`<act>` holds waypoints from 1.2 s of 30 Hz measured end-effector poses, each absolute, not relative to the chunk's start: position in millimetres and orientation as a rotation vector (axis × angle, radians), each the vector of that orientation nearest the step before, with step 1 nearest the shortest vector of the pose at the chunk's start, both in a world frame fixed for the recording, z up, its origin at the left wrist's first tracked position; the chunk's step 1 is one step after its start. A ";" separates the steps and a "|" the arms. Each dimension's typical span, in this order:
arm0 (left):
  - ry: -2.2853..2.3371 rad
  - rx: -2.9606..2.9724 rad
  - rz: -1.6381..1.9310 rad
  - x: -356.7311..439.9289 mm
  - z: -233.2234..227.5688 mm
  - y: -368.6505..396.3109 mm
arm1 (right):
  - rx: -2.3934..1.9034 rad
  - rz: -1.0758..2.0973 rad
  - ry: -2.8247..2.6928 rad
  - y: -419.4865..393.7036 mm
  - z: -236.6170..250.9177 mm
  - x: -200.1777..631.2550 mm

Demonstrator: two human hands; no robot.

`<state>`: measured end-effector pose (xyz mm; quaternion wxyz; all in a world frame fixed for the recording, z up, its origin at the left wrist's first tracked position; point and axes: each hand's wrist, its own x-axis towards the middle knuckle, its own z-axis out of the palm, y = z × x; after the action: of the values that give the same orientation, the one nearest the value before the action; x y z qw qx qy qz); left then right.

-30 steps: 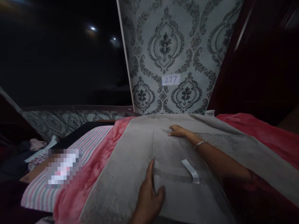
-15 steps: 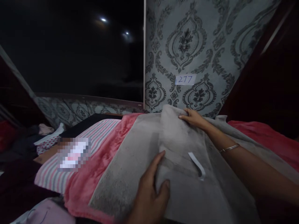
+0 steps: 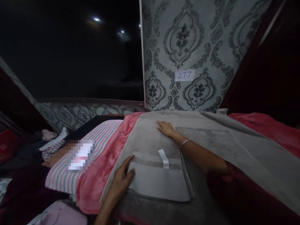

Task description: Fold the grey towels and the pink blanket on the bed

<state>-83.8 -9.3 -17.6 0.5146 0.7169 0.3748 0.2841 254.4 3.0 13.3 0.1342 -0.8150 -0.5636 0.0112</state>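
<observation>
- A pale pink cloth (image 3: 62, 214) lies at the near left corner.
- The left hand (image 3: 120, 179) rests at the left edge of a folded grey cloth (image 3: 156, 182), its thumb and forefinger well spread; whether it pinches any fabric cannot be told.
- The folded grey cloth lies in the middle, layered at its near right corner, on a wider grey cloth (image 3: 262, 159) that stretches away to the right.
- A white tag (image 3: 165, 161) sits on top of the folded grey cloth.
- To the left run a pink plush blanket (image 3: 90, 187) and, beyond its edge, a striped cloth (image 3: 58, 179) carrying a blurred-out item (image 3: 81, 156).
- Farther off, the right hand (image 3: 166, 128) lies palm down on the grey fabric, fingers extended, gripping nothing visible; a bracelet (image 3: 185, 143) circles its wrist.
- At the far side, a paper reading "277" (image 3: 184, 75) is on the patterned wall (image 3: 184, 37), right of a dark screen (image 3: 70, 53).
</observation>
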 end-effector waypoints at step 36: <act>0.358 3.234 0.492 41.9 -38.3 -149.0 | -2.528 0.217 -0.930 -67.0 23.6 268.0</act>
<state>41.9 -149.0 -38.3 -0.0744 0.9800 0.1085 0.1490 268.0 -67.0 23.6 0.2177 -0.9130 -0.3360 0.0784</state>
